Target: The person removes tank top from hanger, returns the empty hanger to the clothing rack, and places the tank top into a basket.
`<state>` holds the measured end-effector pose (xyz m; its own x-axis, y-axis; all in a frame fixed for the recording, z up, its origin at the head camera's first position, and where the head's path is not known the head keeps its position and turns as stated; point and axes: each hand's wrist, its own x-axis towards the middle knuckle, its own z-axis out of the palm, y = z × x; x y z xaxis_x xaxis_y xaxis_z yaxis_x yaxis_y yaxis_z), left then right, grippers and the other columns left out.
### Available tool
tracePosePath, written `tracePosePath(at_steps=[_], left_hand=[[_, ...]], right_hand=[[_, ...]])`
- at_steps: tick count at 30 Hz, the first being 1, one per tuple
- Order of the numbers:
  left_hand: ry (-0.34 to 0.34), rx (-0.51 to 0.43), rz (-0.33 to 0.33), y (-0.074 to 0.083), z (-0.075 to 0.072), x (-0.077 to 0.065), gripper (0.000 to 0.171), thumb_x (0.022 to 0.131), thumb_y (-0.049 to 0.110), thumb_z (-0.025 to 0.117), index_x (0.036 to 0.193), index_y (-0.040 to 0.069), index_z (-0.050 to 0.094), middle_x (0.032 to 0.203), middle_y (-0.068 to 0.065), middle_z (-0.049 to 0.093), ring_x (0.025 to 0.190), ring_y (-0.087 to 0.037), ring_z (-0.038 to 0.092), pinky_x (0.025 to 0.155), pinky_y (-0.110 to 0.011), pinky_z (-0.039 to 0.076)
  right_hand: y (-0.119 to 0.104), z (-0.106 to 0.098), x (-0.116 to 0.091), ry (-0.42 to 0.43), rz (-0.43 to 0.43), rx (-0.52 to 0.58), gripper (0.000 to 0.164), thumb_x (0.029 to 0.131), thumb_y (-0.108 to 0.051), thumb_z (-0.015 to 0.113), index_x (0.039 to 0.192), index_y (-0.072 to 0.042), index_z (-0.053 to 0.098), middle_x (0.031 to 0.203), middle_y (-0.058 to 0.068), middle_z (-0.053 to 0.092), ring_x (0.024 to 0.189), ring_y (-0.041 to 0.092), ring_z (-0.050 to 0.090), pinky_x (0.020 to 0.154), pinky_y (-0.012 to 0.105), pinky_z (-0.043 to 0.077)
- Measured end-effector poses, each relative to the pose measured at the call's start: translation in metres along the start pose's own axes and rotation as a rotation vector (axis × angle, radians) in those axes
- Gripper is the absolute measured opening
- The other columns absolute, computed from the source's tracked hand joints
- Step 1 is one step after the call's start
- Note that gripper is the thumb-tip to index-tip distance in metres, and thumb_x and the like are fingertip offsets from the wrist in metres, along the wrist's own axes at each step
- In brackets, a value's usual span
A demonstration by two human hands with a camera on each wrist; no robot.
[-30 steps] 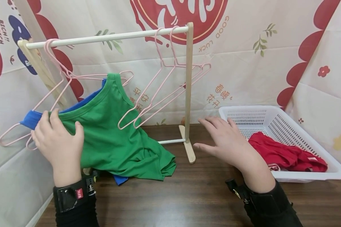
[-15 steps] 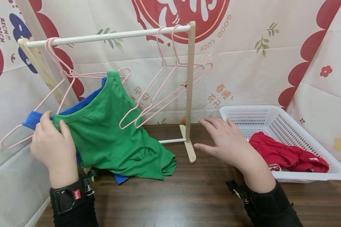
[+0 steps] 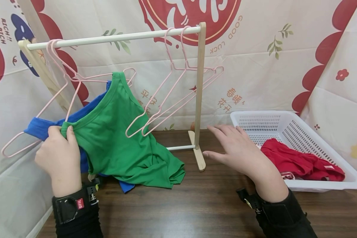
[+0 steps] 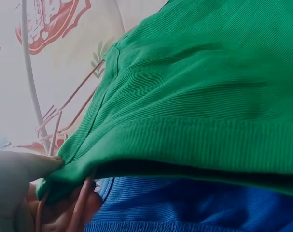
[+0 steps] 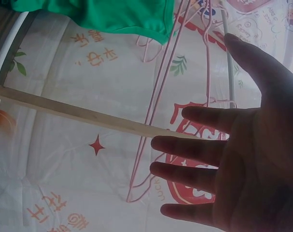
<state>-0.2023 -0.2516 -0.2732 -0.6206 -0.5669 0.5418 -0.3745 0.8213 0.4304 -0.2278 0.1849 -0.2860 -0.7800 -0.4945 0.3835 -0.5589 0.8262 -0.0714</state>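
Observation:
My left hand (image 3: 59, 155) pinches the shoulder strap of a green tank top (image 3: 116, 132) at the left end of its pink hanger (image 3: 74, 96). In the left wrist view, the thumb (image 4: 35, 164) presses on the green strap, with pink hanger wire beside the fingers. Behind the green top, a blue tank top (image 3: 37, 127) hangs on another pink hanger (image 3: 52, 99). Both hooks sit at the left end of the rack's white rail (image 3: 113, 39). My right hand (image 3: 241, 150) hovers with spread fingers between the rack and the basket, holding nothing.
Two bare pink hangers (image 3: 162, 112) hang near the right post (image 3: 200, 86) of the rack. At right, a white perforated basket (image 3: 312, 132) contains red clothing (image 3: 303, 160). The rack stands on a dark wooden table (image 3: 178, 211), with printed cloth behind.
The left hand's fingers have closed on the green strap and drawn it slightly right along the hanger, exposing more of the blue strap. The right hand stays in place.

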Motion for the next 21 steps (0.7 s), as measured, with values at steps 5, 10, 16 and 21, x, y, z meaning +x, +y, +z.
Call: tracePosePath(at_steps=[5, 10, 16, 21], left_hand=[[0.068, -0.047, 0.025, 0.001, 0.003, -0.001, 0.053, 0.095, 0.044, 0.030, 0.105, -0.006, 0.046, 0.075, -0.031, 0.054, 0.070, -0.051, 0.049, 0.053, -0.057, 0.038], [0.140, -0.093, 0.041, 0.002, 0.009, -0.002, 0.051, 0.094, 0.043, 0.033, 0.105, -0.004, 0.048, 0.073, -0.029, 0.054, 0.068, -0.050, 0.049, 0.054, -0.058, 0.038], [0.219, -0.142, 0.081, 0.004, 0.019, -0.001, 0.050, 0.094, 0.044, 0.033, 0.103, -0.002, 0.050, 0.072, -0.028, 0.055, 0.066, -0.048, 0.050, 0.053, -0.058, 0.037], [0.272, -0.181, 0.095, 0.004, 0.022, -0.001, 0.052, 0.094, 0.045, 0.031, 0.107, -0.001, 0.050, 0.074, -0.026, 0.056, 0.066, -0.046, 0.051, 0.054, -0.057, 0.037]], right_hand=[[0.000, 0.000, 0.000, -0.013, 0.016, 0.014, 0.075, 0.078, -0.064, 0.052, 0.135, -0.019, 0.034, 0.129, 0.006, 0.044, 0.121, 0.023, 0.032, 0.099, 0.056, 0.024], [0.000, -0.001, 0.000, -0.027, 0.012, 0.029, 0.074, 0.079, -0.061, 0.054, 0.136, -0.019, 0.033, 0.129, 0.008, 0.044, 0.120, 0.026, 0.034, 0.098, 0.058, 0.024], [0.000, -0.002, 0.000, -0.029, 0.012, 0.020, 0.074, 0.079, -0.062, 0.053, 0.135, -0.018, 0.034, 0.129, 0.009, 0.044, 0.119, 0.026, 0.035, 0.098, 0.056, 0.025], [0.000, -0.002, 0.001, -0.044, 0.019, 0.033, 0.074, 0.079, -0.061, 0.053, 0.136, -0.018, 0.034, 0.130, 0.010, 0.044, 0.120, 0.027, 0.034, 0.099, 0.058, 0.024]])
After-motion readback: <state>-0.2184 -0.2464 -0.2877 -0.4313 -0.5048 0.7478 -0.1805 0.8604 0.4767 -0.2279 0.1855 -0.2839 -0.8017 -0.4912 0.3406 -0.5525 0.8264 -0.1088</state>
